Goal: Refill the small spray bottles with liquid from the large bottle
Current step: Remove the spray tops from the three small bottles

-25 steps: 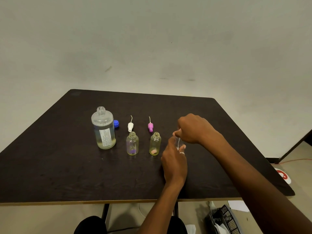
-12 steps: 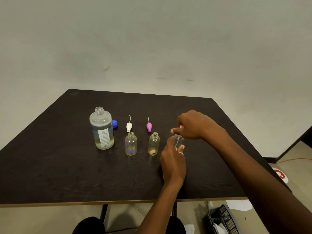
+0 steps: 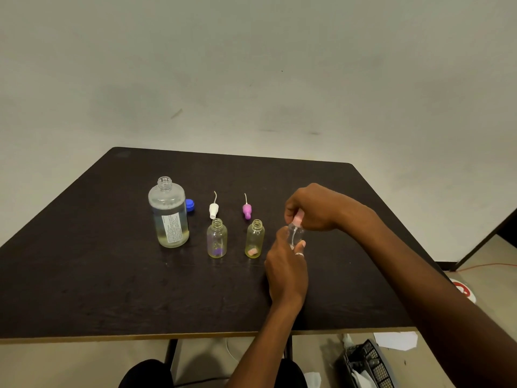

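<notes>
Small spray bottles: three total, in a row across the middle of the tabletop (image 3: 84,275), running toward its right edge from the large bottle (image 3: 169,217).

- Large bottle: upright, left of centre, neck open. Blue cap (image 3: 190,204) lies just behind it on the far side.
- First small bottle (image 3: 217,238): upright, open. White spray head (image 3: 213,210) lies just behind it.
- Second small bottle (image 3: 255,239): upright, open. Pink spray head (image 3: 246,210) lies just behind it.
- Both show a yellowish tint, with something small and coloured at the bottom. Can't read the fill level; they look near empty.
- Third small bottle (image 3: 295,233): right of centre, in hand. Can't tell if its base touches the tabletop.
- Left hand (image 3: 286,270): fingers curled round the third bottle's body.
- Right hand (image 3: 313,208): fingertips clamped on its pale spray top (image 3: 297,219), which sits on the neck.

Status, my read: prep phase, last head likely being unscrewed.

- Done: large bottle uncapped, two of three small bottles opened.
- Left: get the third head off, pour into all three, refit the three heads, recap the large bottle.
- Narrow necks and no funnel in view, so spill risk on the pour.
</notes>
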### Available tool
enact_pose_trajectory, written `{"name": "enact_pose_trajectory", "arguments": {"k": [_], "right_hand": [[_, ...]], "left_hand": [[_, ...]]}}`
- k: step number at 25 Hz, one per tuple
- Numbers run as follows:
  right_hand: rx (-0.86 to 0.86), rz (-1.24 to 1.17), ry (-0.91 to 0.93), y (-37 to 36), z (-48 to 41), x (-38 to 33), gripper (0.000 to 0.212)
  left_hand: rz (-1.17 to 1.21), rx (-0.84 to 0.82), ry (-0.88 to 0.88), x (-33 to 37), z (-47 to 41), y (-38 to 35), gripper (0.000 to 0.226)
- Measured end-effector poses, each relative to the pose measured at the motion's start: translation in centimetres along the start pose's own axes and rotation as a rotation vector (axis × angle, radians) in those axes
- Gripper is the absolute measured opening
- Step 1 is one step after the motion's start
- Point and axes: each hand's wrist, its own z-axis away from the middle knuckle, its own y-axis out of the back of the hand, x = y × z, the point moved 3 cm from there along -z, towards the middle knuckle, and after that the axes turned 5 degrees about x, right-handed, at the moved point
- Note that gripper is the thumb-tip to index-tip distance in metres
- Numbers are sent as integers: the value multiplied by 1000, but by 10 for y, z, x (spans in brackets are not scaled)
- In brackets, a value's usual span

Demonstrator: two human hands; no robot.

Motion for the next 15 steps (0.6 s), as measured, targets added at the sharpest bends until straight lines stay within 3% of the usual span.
{"name": "enact_pose_trajectory", "arguments": {"k": [7, 15], "right_hand": [[113, 220, -186, 2, -5, 7, 46], [40, 221, -163, 30, -2, -1, 20]], "left_hand": [[19, -5, 0, 3, 0, 2, 35], [41, 9, 0, 2, 0, 2, 36]]}}
